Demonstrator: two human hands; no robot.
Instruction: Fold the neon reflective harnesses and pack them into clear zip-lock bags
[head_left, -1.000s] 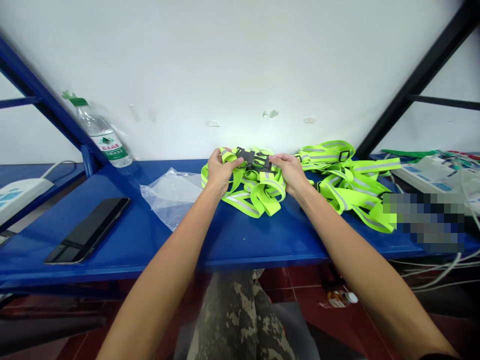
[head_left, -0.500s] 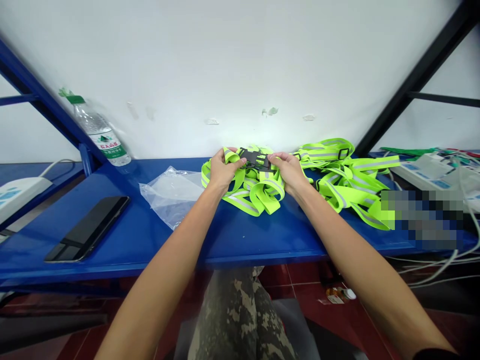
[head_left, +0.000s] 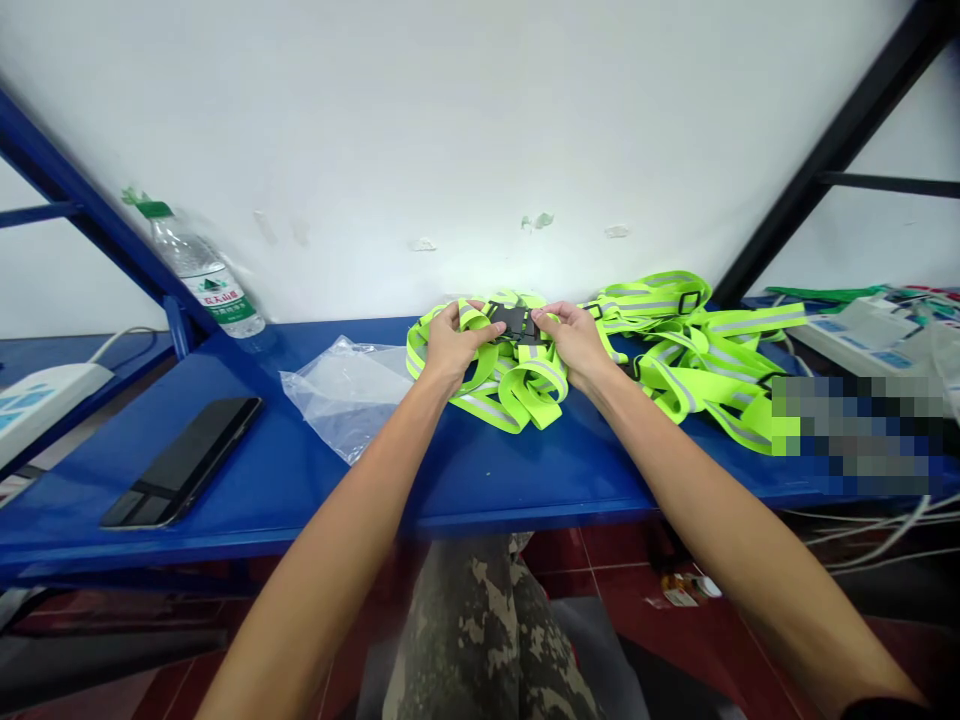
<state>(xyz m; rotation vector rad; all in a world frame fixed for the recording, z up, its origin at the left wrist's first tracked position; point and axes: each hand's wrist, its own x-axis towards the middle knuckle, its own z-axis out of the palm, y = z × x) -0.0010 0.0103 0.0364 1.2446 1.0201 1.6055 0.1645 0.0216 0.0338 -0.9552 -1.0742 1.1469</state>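
Observation:
Between my hands is a black plastic side-release buckle [head_left: 513, 321] on a neon yellow-green reflective strap [head_left: 480, 402] with a silver stripe. My left hand [head_left: 451, 352] pinches the buckle's left end, thumb on top, with a strap loop beside the fingers. On the right end, my right hand [head_left: 576, 345] closes with thumb and fingers. The two buckle halves sit together; whether they are fully latched is too small to tell. The rest of this strap lies in loose loops on the blue table [head_left: 480, 490] below the buckle.
More reflective straps [head_left: 697, 350] lie heaped on the right. A clear plastic bag [head_left: 341, 385] is left of my hands, then a black phone [head_left: 184, 460]. A water bottle [head_left: 214, 283] leans at the back left. Power strips [head_left: 870, 335] and cables stand at the sides.
The buckle halves have come closer together, my left hand pushing slightly rightward. The view has shifted a little; the straps on the table look the same.

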